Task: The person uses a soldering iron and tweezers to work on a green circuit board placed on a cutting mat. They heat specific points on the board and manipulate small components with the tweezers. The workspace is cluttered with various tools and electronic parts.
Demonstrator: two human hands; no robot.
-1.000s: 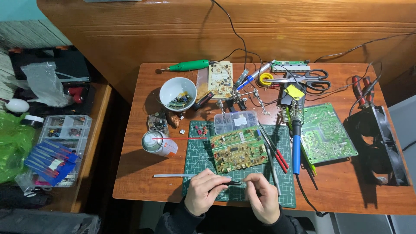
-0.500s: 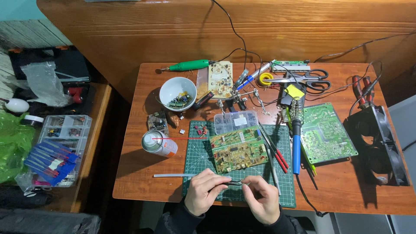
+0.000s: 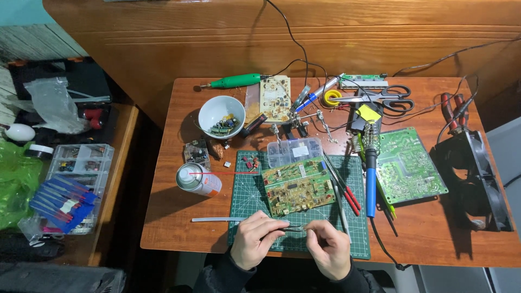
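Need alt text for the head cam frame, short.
Overhead view: both hands, left hand and right hand, meet over a green cutting mat, holding tweezers just below a circuit board; soldering iron, spray can and white bowl sit on the wooden table.

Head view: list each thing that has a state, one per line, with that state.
Left hand: gripping tweezers.
Right hand: pinched at the tweezer tip.
Circuit board: flat on the cutting mat.
White bowl: holds small parts.
Clear box: lid closed.
Scissors: closed.
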